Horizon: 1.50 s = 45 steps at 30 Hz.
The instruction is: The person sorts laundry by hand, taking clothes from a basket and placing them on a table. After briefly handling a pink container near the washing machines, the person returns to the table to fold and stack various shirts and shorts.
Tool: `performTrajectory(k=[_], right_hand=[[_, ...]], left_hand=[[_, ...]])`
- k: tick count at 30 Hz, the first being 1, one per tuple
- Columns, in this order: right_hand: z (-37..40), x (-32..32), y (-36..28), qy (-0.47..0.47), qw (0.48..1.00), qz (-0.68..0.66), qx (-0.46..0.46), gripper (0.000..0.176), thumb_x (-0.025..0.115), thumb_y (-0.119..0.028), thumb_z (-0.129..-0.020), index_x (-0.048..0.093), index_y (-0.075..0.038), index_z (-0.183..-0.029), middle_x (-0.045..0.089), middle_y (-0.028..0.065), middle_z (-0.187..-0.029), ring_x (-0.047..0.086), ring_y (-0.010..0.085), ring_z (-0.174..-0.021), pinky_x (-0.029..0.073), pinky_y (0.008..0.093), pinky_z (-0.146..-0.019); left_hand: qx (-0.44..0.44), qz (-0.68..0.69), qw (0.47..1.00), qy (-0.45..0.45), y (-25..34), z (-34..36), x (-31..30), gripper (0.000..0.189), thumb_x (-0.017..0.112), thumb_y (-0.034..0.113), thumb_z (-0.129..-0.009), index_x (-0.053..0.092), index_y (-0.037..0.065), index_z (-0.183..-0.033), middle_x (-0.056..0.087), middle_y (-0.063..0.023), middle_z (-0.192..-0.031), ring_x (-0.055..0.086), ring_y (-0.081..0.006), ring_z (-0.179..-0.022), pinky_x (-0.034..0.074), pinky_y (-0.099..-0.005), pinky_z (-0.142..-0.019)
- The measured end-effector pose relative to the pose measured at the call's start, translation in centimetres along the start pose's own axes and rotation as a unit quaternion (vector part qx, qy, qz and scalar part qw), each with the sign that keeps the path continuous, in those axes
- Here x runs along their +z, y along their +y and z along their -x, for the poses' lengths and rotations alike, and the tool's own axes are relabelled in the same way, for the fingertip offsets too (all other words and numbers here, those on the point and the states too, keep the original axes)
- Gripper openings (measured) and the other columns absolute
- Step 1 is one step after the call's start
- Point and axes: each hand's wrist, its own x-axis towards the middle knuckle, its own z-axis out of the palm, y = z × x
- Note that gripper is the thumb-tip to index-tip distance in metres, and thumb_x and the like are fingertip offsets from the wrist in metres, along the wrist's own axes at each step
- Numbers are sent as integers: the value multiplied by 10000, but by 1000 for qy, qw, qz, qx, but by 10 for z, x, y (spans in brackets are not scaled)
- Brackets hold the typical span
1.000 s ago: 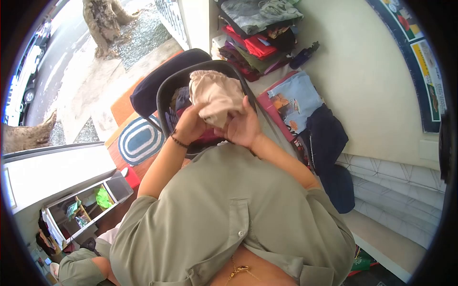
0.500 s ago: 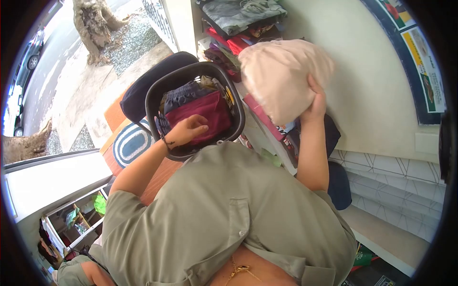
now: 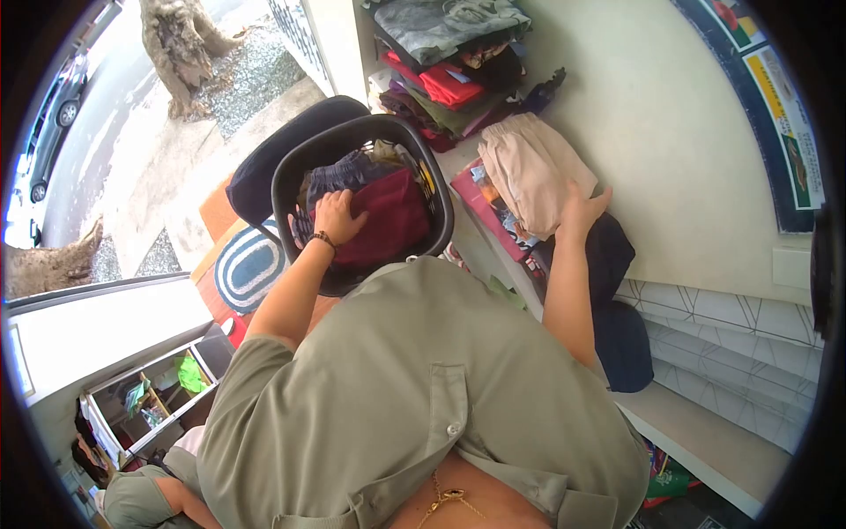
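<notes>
My left hand (image 3: 340, 218) is inside the dark plastic basket (image 3: 291, 163), its fingers apart on the maroon cloth (image 3: 388, 216) and a dark blue garment (image 3: 345, 172). My right hand (image 3: 580, 212) touches the lower right edge of folded beige shorts (image 3: 533, 167); its fingers are spread and part of it lies beside the cloth. The shorts rest on a pink garment (image 3: 489, 210) and a patterned one on the ledge.
Stacked folded clothes (image 3: 449, 84) stand on the ledge at the top. Dark cushions (image 3: 621, 344) are at the right. A blue-white oval mat (image 3: 249, 267) lies left of the basket. Another person (image 3: 145, 498) is at the lower left.
The beige shorts have come down onto the pink garment, and my right hand has lowered and loosened from them. My left hand has moved left and up within the basket.
</notes>
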Motion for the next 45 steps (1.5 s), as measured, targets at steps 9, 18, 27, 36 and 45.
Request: performTrajectory(k=[9,18,27,36,45], right_hand=[[102,6,-31,-209,930,-32,-299,706,713,-110,-781,404,-20,-1410,374,277,-1455,347,441,-1356,264,515,-1127],[138,-14,-20,-326,902,-35,-283,670,727,-47,-752,458,-21,-1365,486,254,-1367,463,411,-1269,350,474,-1086],[159,-12,-12,-460,870,-177,24,880,835,-334,-760,381,32,-1419,467,221,-1423,478,320,-1312,372,418,-1096],[93,-84,-141,-375,837,-286,-278,381,744,57,-789,547,-46,-1099,618,102,-1190,580,176,-1123,457,318,-975],[-12,-162,-212,-188,948,-95,-237,249,789,-147,-810,666,-21,-985,700,65,-966,632,118,-896,496,269,-832]], left_hand=[[10,82,993,-87,39,19,6,512,786,409,-733,623,122,-1125,654,-109,-962,612,-308,-933,448,-437,-775],[28,296,952,-77,30,11,-30,328,701,87,-826,671,51,-1151,710,-179,-1031,708,-265,-856,548,-336,-782],[5,607,768,-203,75,-30,-154,249,616,128,-965,643,6,-1180,671,28,-1012,574,-49,-937,476,-240,-858],[332,232,914,-29,188,-28,-265,478,773,183,-794,600,28,-1213,673,-175,-1023,671,-296,-945,511,-353,-828],[379,212,893,119,227,-108,-279,300,664,230,-890,685,162,-1182,687,-179,-856,675,-332,-751,528,-383,-678]])
